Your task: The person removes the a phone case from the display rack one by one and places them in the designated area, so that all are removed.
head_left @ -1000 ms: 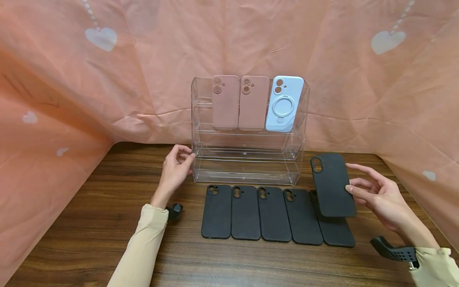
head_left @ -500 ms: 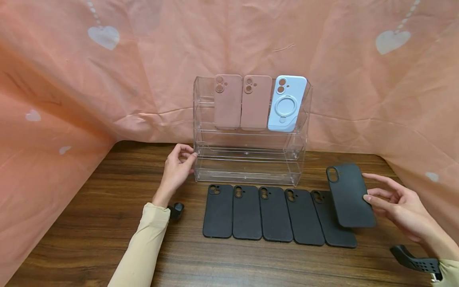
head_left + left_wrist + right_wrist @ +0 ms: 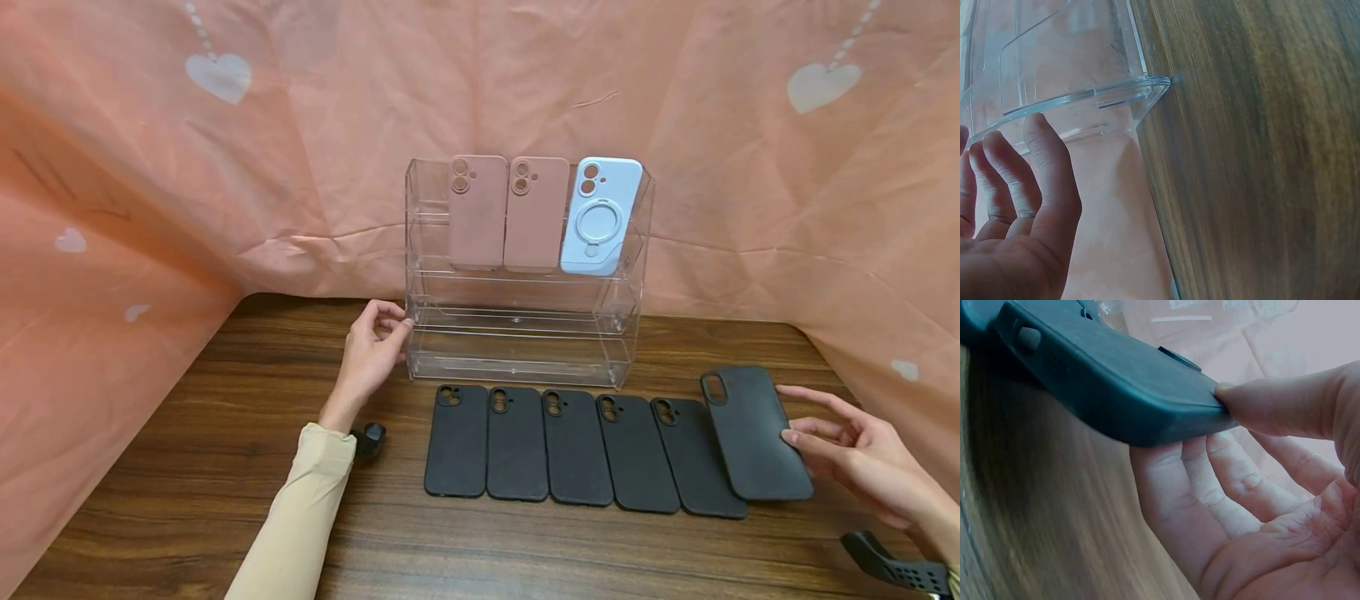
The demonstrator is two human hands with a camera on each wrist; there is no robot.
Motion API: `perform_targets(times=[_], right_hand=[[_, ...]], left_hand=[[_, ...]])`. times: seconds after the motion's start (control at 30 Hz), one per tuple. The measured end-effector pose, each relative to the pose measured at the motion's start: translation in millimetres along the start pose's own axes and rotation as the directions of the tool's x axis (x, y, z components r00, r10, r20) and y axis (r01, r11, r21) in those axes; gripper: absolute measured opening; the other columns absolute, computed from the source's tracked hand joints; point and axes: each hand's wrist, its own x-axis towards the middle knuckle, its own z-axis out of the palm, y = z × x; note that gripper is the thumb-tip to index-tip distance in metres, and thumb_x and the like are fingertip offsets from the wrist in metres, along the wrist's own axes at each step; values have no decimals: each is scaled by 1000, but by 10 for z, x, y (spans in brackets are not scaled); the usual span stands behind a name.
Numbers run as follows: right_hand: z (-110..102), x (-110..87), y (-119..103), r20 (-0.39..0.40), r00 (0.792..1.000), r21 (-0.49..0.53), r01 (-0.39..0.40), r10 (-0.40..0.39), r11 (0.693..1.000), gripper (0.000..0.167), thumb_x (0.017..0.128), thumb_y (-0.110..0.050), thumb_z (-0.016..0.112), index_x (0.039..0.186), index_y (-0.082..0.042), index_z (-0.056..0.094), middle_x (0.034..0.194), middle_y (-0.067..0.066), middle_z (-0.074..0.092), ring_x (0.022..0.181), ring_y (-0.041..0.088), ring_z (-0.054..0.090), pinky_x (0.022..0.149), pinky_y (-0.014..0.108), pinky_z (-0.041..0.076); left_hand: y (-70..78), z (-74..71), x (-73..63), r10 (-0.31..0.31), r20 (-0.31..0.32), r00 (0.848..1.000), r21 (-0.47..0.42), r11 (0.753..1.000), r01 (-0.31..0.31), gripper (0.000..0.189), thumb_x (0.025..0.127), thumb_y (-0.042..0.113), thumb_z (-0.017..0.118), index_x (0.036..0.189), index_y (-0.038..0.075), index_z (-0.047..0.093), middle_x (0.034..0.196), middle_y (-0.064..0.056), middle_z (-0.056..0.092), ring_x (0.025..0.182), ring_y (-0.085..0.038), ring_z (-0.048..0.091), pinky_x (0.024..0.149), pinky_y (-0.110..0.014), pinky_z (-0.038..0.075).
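Note:
My right hand (image 3: 855,454) pinches a black phone case (image 3: 757,433) by its right edge, thumb on top and fingers underneath. In the right wrist view the case (image 3: 1116,381) is tilted, with the table below it. Its left edge overlaps the last of several black phone cases (image 3: 701,458) laid in a row. My left hand (image 3: 371,346) grips the left side edge of a clear tiered display rack (image 3: 517,371). Curled fingers (image 3: 1047,156) touch the rack's edge (image 3: 1110,94) in the left wrist view, where the thumb is mostly cut off.
On the rack's upper tier lean two pink phone cases (image 3: 477,212) and a light blue phone case (image 3: 602,217) with a ring. The row of black cases lies before the rack on the wooden table (image 3: 187,467). A pink curtain (image 3: 315,167) encloses the back and sides.
My right hand has carried the black phone case rightward, toward the viewer and lower, uncovering more of the last case in the row. The left hand has stayed on the rack.

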Motion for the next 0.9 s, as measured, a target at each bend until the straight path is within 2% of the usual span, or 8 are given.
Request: perform_targets(times=[0.1, 0.17, 0.33, 0.47, 0.6, 0.7, 0.83, 0.9], right_hand=[[-42, -31, 26, -16, 1000, -39, -23, 22, 999, 63, 101, 8, 53, 150, -30, 48, 96, -8, 75, 81, 4, 70, 60, 27, 59], [-75, -52, 45, -25, 999, -102, -45, 43, 994, 63, 102, 6, 53, 150, -34, 47, 96, -9, 75, 80, 5, 69, 60, 27, 58], [-121, -97, 100, -23, 992, -221, -123, 121, 967, 62, 104, 0, 53, 148, -43, 45, 99, -17, 74, 85, 2, 68, 62, 28, 59], [-121, -105, 133, -3, 986, -252, -160, 165, 954, 62, 105, -2, 52, 146, -47, 45, 104, -24, 72, 93, -5, 66, 67, 28, 60], [-107, -88, 120, -4, 977, -275, -205, 212, 939, 62, 105, -5, 53, 142, -53, 44, 103, -26, 72, 94, -10, 64, 68, 25, 59], [-78, -62, 83, -21, 965, -345, -252, 261, 904, 59, 106, -14, 56, 140, -58, 38, 100, -27, 71, 91, -11, 64, 71, 22, 58], [-15, -17, 40, -57, 951, -429, -297, 303, 853, 56, 105, -26, 59, 140, -58, 31, 98, -21, 71, 82, 1, 69, 68, 26, 58], [17, 2, 28, -69, 950, -445, -303, 306, 842, 56, 104, -27, 61, 144, -53, 32, 98, -16, 72, 78, 8, 70, 66, 30, 59]], left_hand=[[-5, -3, -4, 2, -2, 1000, 0, 1000, -2, 20, 99, 17, 65, 114, 6, 58, 94, -5, 60, 70, -7, 60, 66, -38, 63], [-10, -5, -5, 1, -5, 1000, -1, 1000, -1, 20, 99, 17, 65, 114, 6, 58, 93, -5, 59, 70, -7, 60, 66, -39, 64], [-17, -3, 0, 1, -4, 1000, 3, 1000, -1, 20, 99, 17, 65, 114, 6, 59, 94, -5, 59, 70, -8, 60, 66, -40, 64], [-22, 0, 4, 1, -4, 1000, 4, 1000, -1, 20, 99, 16, 65, 114, 5, 59, 94, -6, 60, 70, -8, 60, 64, -36, 63], [-24, -5, 2, -5, -3, 1000, 0, 1000, 5, 20, 99, 16, 65, 114, 5, 58, 95, -5, 59, 69, -7, 60, 64, -34, 63], [-24, -3, 2, -7, -4, 1000, -1, 1000, 7, 20, 99, 16, 65, 114, 6, 58, 95, -5, 59, 69, -7, 60, 65, -37, 63], [-21, 8, 10, -6, -8, 1000, -8, 1000, 6, 21, 98, 17, 66, 114, 5, 59, 94, -6, 60, 70, -9, 61, 66, -41, 64], [-22, 14, 13, -7, -7, 1000, -9, 1000, 7, 21, 98, 17, 65, 114, 5, 59, 95, -7, 60, 71, -10, 61, 66, -39, 64]])
